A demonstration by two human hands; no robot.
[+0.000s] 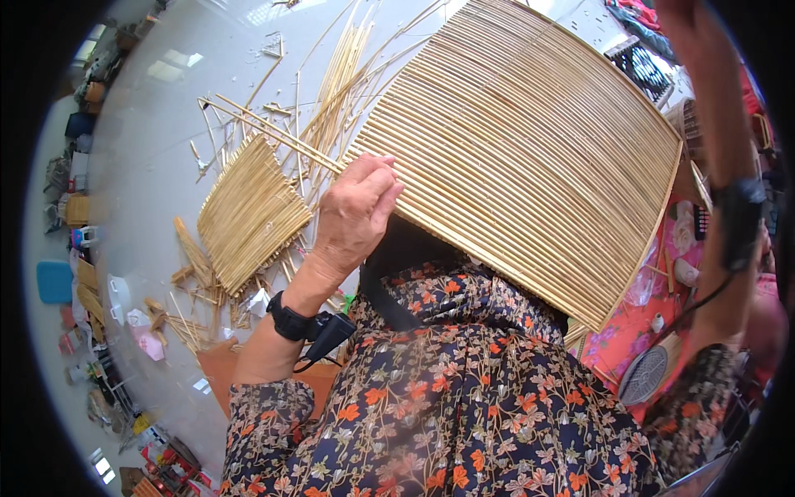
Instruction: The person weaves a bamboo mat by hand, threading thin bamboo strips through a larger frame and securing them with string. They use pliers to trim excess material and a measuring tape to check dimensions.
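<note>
Two slender straw-yellow reeds (pixel 286 137) point toward ten o'clock, left hand (pixel 360 203) pinching them, seemingly for control; right hand (pixel 687 33) blurred, grip impossible to tell.

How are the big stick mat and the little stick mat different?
The big mat looks much larger than the little mat. The left hand is at the big mat's edge; no hand is on the little mat. Both look yellowish and stripy.

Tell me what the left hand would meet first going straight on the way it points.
Probably the large slatted mat: the left hand sits at its edge, though depth there is hard to judge.
</note>
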